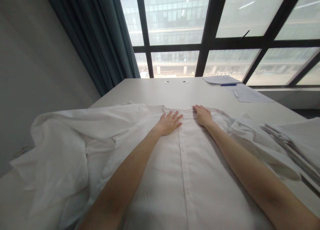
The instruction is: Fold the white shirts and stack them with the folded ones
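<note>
A white button-up shirt (160, 176) lies spread out, front side up, with its collar toward the far side and its placket running down the middle. My left hand (169, 123) rests flat on the shirt just below the collar, left of the placket, fingers spread. At the collar's right side, my right hand (203, 116) is curled over the edge of the cloth, its fingers close together and its thumb hidden. One sleeve (62, 123) stretches out to the left in loose folds. The right sleeve is bunched beyond my right forearm.
The white table (150, 90) reaches to the window. Papers (221, 79), a blue pen (228, 85) and a small white item (235, 94) lie at the far right. Folded white cloth (297, 136) is stacked on the right. A dark curtain (100, 33) hangs at the left.
</note>
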A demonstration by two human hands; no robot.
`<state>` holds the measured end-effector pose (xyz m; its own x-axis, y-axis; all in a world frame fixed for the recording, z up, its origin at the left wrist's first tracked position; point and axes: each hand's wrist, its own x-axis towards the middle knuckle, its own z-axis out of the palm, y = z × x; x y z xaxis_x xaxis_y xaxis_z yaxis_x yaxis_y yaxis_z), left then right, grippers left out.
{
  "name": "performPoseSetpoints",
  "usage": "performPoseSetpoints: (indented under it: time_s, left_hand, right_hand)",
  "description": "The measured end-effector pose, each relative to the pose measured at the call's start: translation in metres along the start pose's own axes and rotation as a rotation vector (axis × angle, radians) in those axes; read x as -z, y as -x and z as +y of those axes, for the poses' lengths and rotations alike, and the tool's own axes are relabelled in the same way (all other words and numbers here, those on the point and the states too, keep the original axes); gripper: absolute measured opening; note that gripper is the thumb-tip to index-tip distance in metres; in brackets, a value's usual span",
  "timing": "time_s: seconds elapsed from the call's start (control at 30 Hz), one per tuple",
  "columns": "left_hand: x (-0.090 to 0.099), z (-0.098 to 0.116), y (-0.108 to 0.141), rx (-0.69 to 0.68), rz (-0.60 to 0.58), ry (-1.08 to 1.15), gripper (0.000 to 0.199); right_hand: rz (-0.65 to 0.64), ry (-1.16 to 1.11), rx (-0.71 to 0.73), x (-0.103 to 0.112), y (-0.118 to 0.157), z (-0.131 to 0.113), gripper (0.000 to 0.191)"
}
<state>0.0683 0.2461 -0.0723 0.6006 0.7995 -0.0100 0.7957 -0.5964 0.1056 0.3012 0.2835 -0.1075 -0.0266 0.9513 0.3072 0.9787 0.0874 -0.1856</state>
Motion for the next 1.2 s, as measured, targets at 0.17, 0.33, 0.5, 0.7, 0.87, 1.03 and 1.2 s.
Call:
performPoseSetpoints:
  time_s: [0.17,0.33,0.5,0.7,0.87,1.03,1.2]
  left_hand:
    - [-0.002,0.002,-0.002,0.105,0.042,-0.033,0.059]
    - [-0.007,-0.003,-0.003,0.199,0.072,-0.060,0.064]
    - [-0.009,-0.011,-0.005,0.283,0.065,-0.062,0.068]
    - [-0.010,-0.012,-0.007,0.326,0.049,-0.059,0.073]
    - [-0.011,-0.012,-0.007,0.362,0.054,-0.056,0.077]
    - [-0.011,-0.014,-0.005,0.421,0.053,-0.038,0.081]
    - [-0.010,-0.016,-0.005,0.442,0.049,-0.023,0.081]
  right_hand:
    - [0.046,0.001,0.166,0.014,0.006,-0.016,0.052]
    - [-0.098,-0.056,0.460,0.017,0.006,-0.029,0.047]
    - [-0.216,-0.080,0.517,0.014,0.003,-0.024,0.051]
    - [-0.288,-0.082,0.494,0.019,0.001,-0.018,0.047]
    - [-0.316,-0.060,0.428,0.017,0.002,-0.020,0.057]
    - [-0.327,-0.011,0.273,0.016,0.002,-0.018,0.063]
    - [-0.317,0.030,0.129,0.017,0.000,-0.009,0.065]
